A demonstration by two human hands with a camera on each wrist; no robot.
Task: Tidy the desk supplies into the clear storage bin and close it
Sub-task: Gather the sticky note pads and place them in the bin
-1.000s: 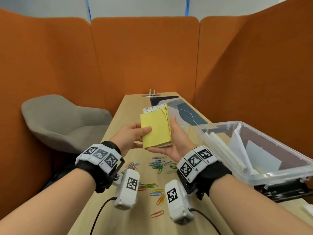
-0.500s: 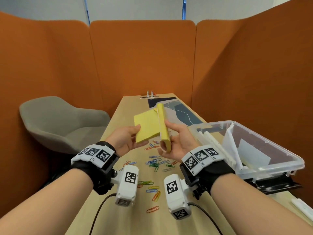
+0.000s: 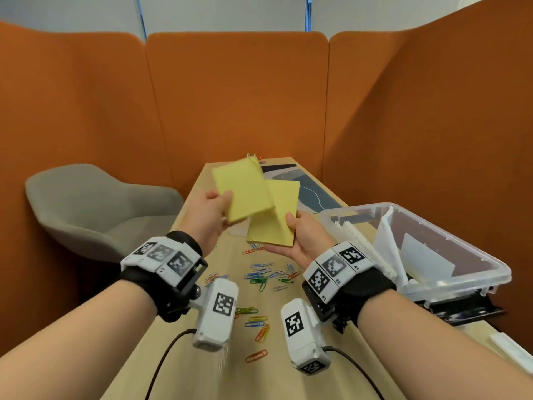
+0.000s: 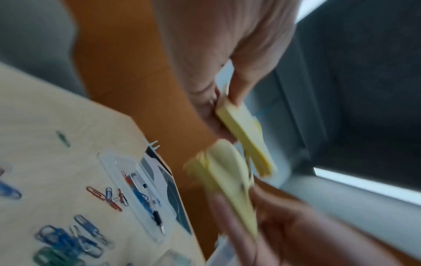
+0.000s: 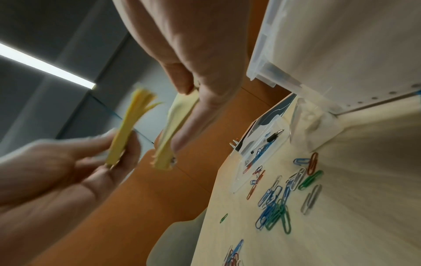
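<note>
Two yellow pads are up in the air above the middle of the counter (image 3: 184, 336), one to each hand. The left hand (image 3: 212, 217) pinches the upper pad (image 3: 243, 193) by its near corner, thumb on top and fingers beneath. The right hand (image 3: 307, 241) grips the lower pad (image 3: 274, 215) along its right edge, fingers curled under it. The two pads overlap in the head view, but the wrist views show a gap between them.

They look light and soft — blocks of thin sheets, and the free ends fan open where nothing holds them. I'd judge a grip across the full thickness near a bound edge safest, since a pinch at one corner lets the loose leaves splay and a sheet could peel away.

The bin (image 3: 501, 272) sits open at the right edge of the counter, just beside the right wrist, with white papers (image 3: 415, 255) already inside; I count one bin, and can't say which thing is its lid.

Paper clips (image 3: 261, 277) lie scattered on the counter below the hands — well over a dozen, too tangled to count exactly. A small clear case (image 4: 134, 194) holding a few more lies farther along. A grey chair (image 3: 95, 215) stands off the left edge.
</note>
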